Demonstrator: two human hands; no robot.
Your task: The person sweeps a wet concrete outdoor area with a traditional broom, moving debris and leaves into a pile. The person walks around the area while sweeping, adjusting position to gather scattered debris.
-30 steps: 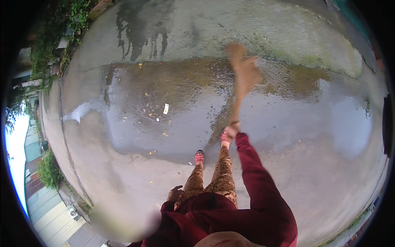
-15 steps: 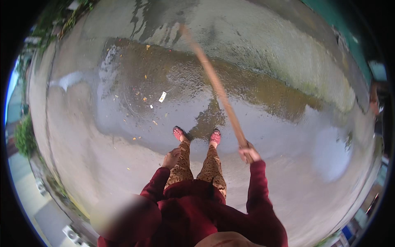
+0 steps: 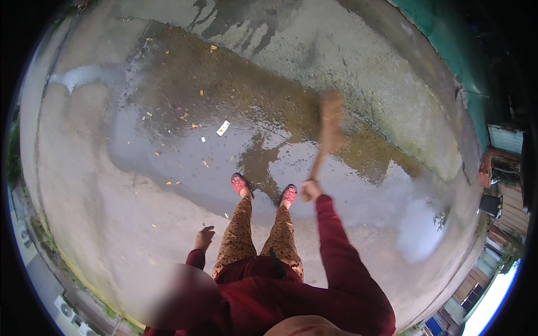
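Note:
My right hand (image 3: 310, 191) is closed round the lower end of a long brown wooden stick (image 3: 317, 165), held out in front of my right foot. Motion smears the stick's far part into a wide brown shape, so its end is not clear. It hangs over the wet ground, and I cannot tell whether it touches. My left hand (image 3: 204, 238) is low beside my left thigh, its fingers loosely apart and nothing plain in them. Both feet, in red shoes (image 3: 240, 183), stand at the puddle's near side.
A shallow brown puddle (image 3: 185, 73) spreads across the concrete ahead. A white slip (image 3: 223, 128) and several yellow leaf bits lie in it. A raised concrete strip (image 3: 386, 106) borders its far side. A green wall (image 3: 448, 50) stands at the far right, with a dark bin (image 3: 490, 205) near it.
The stick has swung from far ahead on the left toward the right, and my right hand has moved forward and left. My left hand has dropped back and outward. My view has turned slightly.

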